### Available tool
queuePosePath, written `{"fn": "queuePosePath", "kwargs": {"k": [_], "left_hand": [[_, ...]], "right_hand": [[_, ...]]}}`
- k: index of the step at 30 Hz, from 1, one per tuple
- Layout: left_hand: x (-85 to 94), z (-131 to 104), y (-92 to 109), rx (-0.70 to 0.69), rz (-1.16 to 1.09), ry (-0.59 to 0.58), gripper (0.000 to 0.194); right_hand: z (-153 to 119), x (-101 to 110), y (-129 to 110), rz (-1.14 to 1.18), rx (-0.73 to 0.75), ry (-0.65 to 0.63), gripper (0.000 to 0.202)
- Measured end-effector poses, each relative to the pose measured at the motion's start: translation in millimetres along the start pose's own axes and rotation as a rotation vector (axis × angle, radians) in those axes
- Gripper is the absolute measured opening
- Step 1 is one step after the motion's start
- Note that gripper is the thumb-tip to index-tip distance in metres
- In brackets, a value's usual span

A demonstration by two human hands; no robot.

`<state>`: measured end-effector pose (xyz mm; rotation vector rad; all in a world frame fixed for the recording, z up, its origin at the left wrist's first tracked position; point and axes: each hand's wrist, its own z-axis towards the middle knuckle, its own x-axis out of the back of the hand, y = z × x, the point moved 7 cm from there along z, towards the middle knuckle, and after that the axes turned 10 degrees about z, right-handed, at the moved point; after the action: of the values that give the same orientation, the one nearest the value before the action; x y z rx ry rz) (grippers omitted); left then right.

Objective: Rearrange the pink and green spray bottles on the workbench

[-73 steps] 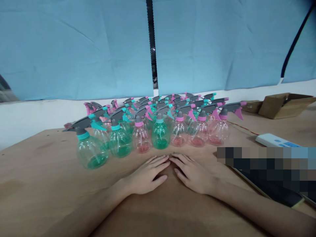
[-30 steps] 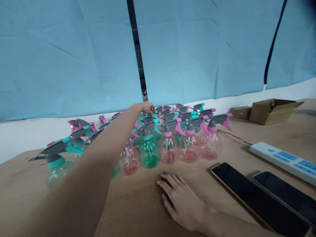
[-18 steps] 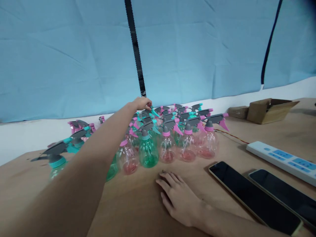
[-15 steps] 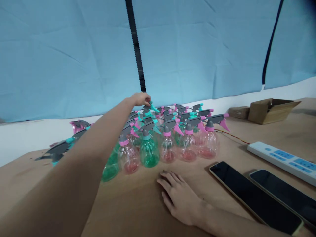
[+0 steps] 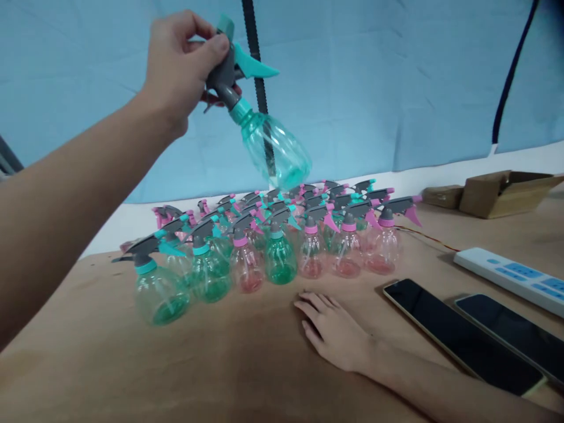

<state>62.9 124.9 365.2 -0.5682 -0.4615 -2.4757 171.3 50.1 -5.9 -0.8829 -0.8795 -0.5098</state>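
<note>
My left hand [image 5: 185, 64] is raised and closed around the grey head of a green spray bottle [image 5: 275, 147] with a turquoise trigger and collar. The bottle hangs tilted, its base toward the lower right, above the other bottles. My right hand [image 5: 332, 329] lies flat on the wooden table [image 5: 247, 352], fingers stretched out, holding nothing. Just beyond its fingertips stand rows of spray bottles, among them a clear pink one [image 5: 312, 252] and a green one [image 5: 281, 258]. At the left front is another green spray bottle [image 5: 162, 294] with a turquoise collar.
Two dark phones [image 5: 458, 335] lie right of my right hand. Behind them are a white power strip [image 5: 520, 273] and a thin cable [image 5: 434, 242]. An opened cardboard box [image 5: 493, 197] sits at the back right. A blue cloth [image 5: 352, 88] hangs behind the table.
My left hand has lifted a green spray bottle out of the back rows, bringing it up and to the left. My right hand stays flat on the table. The view has shifted slightly.
</note>
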Motion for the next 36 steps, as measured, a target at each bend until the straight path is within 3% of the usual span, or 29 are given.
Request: {"fn": "queuePosePath", "kwargs": {"k": [3, 6, 10, 18, 25, 28, 32, 36], "left_hand": [[-7.3, -54, 12, 0.113, -0.061, -0.119, 0.018], [-39.3, -113, 1, 0.249, -0.053, -0.377, 0.017], [-67.3, -162, -14, 0.233, -0.052, -0.492, 0.017], [-89.2, -183, -16, 0.168, -0.066, -0.527, 0.018], [-95.6, -189, -20, 0.207, -0.091, -0.512, 0.021], [-95.6, -195, -25, 0.287, -0.140, -0.542, 0.024], [-97.3, -210, -41, 0.420, -0.265, -0.567, 0.038], [-117.5, -233, -58, 0.545, -0.541, -0.637, 0.070]], "right_hand": [[0, 1, 7, -0.038, -0.054, 0.011, 0.039], [0, 2, 18, -0.090, -0.135, 0.031, 0.040], [1, 2, 24, -0.115, -0.145, 0.044, 0.040], [0, 2, 24, -0.116, -0.125, 0.072, 0.039], [0, 2, 24, -0.121, -0.108, 0.065, 0.039], [0, 2, 25, -0.125, -0.122, 0.051, 0.039], [0, 2, 25, -0.131, -0.123, 0.046, 0.040], [0, 2, 25, -0.133, -0.118, 0.048, 0.040]]}}
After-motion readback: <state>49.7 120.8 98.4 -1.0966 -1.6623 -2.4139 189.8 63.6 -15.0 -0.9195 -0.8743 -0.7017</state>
